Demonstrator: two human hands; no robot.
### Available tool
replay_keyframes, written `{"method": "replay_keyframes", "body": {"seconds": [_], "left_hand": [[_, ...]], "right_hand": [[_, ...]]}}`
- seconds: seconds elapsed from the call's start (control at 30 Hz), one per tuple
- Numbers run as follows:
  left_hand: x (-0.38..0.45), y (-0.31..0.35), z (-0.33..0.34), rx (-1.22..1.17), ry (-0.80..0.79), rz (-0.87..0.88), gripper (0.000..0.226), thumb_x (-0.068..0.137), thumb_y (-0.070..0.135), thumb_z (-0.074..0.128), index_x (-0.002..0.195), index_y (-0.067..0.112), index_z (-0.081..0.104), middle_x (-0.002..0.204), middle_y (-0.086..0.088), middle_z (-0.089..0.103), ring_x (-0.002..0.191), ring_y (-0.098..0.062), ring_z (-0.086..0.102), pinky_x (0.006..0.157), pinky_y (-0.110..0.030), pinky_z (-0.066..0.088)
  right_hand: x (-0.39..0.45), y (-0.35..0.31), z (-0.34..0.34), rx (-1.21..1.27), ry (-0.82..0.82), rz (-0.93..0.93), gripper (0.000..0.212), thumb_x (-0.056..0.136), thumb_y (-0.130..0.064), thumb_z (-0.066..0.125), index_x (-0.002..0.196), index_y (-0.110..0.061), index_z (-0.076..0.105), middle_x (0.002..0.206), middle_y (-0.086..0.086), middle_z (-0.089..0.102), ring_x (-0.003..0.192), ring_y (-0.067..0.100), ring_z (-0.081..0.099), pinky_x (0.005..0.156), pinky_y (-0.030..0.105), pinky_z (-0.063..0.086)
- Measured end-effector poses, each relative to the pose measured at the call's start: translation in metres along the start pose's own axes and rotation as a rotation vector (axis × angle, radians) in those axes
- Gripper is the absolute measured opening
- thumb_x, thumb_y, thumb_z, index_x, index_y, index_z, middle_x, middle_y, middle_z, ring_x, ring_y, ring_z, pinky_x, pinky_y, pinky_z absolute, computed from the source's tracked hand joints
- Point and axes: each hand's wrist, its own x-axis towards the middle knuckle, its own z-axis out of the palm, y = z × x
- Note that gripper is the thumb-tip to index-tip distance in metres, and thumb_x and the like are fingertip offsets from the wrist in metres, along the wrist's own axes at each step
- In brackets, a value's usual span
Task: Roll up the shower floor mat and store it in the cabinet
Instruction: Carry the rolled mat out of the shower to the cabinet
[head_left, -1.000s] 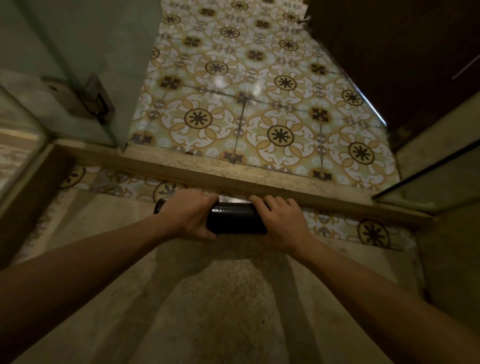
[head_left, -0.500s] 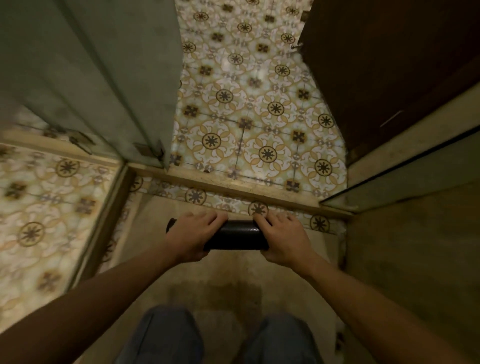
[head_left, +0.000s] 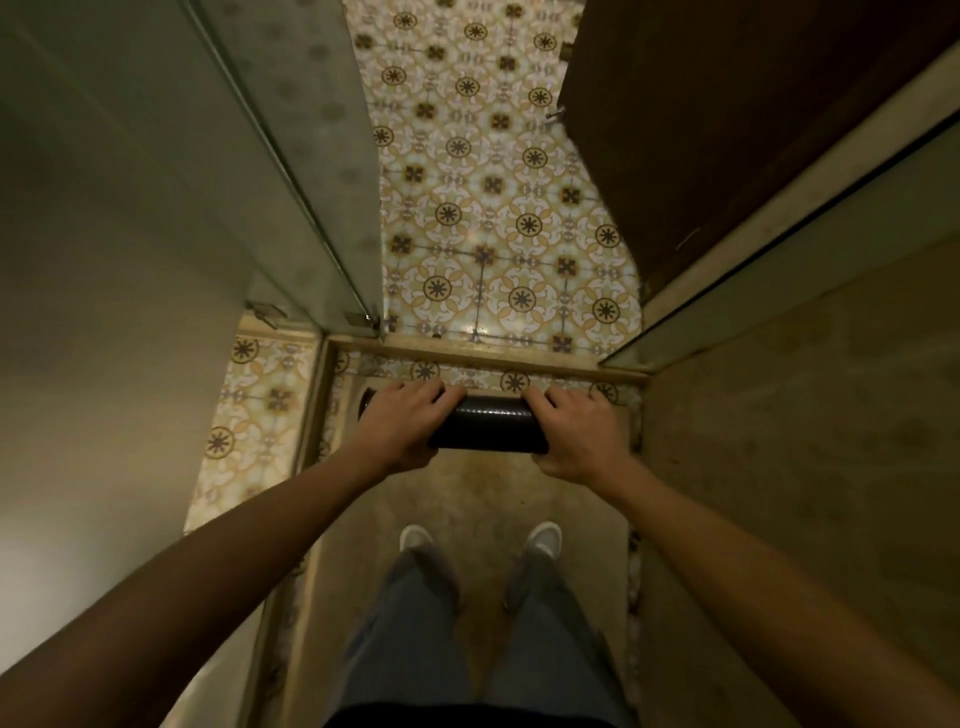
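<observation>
A dark mat (head_left: 485, 423), rolled into a tight tube with a fine ribbed, slightly shiny surface, lies crosswise just below the centre of the frame. The left hand (head_left: 405, 423) wraps over its left part, fingers curled across the top and thumb underneath, with the round end of the roll poking out past the knuckles. The right hand (head_left: 579, 439) clamps the right end the same way, covering that end completely. Both bare forearms reach in from the lower corners.

Under the roll is a dull, speckled beige shower floor (head_left: 483, 499), worn and stained in the middle. Two legs in blue-grey trousers and a pair of pale shoes (head_left: 415, 538) stand on it at bottom centre.

Just above the hands a low stone curb (head_left: 488, 356) crosses the frame, edged by a strip of patterned tile. Beyond it, glossy floor tiles (head_left: 493, 208) with cream and tan scrolls and dark star medallions fill the upper middle. A glass panel (head_left: 291, 171) with a metal edge slants down from the upper left, a small metal bracket (head_left: 363, 318) at its foot. A dark brown wooden door (head_left: 727, 114) fills the upper right, and a plain mottled wall (head_left: 810, 405) closes the right side.
</observation>
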Motion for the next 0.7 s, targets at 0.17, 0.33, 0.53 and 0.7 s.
{"method": "replay_keyframes", "body": {"seconds": [0.17, 0.33, 0.53, 0.7], "left_hand": [[-0.019, -0.003, -0.033, 0.021, 0.021, 0.017, 0.081, 0.051, 0.038, 0.082, 0.124, 0.021, 0.051, 0.097, -0.004, 0.063, 0.08, -0.027, 0.063, 0.062, -0.035, 0.049], [-0.017, -0.007, -0.05, 0.01, 0.041, 0.058, 0.077, 0.055, 0.036, 0.082, 0.124, 0.019, 0.053, 0.099, -0.004, 0.066, 0.086, -0.027, 0.065, 0.066, -0.037, 0.051], [0.014, -0.015, -0.074, 0.015, 0.023, 0.097, 0.065, 0.065, 0.037, 0.075, 0.123, 0.021, 0.051, 0.106, -0.001, 0.065, 0.09, -0.024, 0.064, 0.072, -0.037, 0.051], [0.072, -0.034, -0.093, 0.038, 0.015, 0.101, 0.062, 0.063, 0.035, 0.074, 0.119, 0.02, 0.05, 0.101, -0.001, 0.063, 0.085, -0.025, 0.064, 0.068, -0.038, 0.053]], "right_hand": [[-0.014, -0.017, -0.037, -0.004, 0.022, 0.017, 0.076, 0.061, -0.044, 0.079, 0.128, -0.021, 0.052, 0.104, 0.006, 0.067, 0.089, 0.032, 0.066, 0.074, 0.042, 0.052], [-0.015, -0.019, -0.057, -0.019, 0.017, 0.042, 0.078, 0.062, -0.046, 0.077, 0.131, -0.024, 0.05, 0.107, 0.004, 0.066, 0.09, 0.03, 0.065, 0.074, 0.041, 0.051], [-0.005, -0.002, -0.076, 0.001, 0.025, 0.088, 0.074, 0.066, -0.047, 0.074, 0.133, -0.028, 0.046, 0.112, 0.001, 0.065, 0.098, 0.027, 0.064, 0.08, 0.04, 0.051], [0.043, 0.038, -0.094, -0.011, 0.03, 0.084, 0.074, 0.068, -0.048, 0.072, 0.134, -0.027, 0.044, 0.113, 0.003, 0.064, 0.099, 0.029, 0.063, 0.083, 0.043, 0.052]]}}
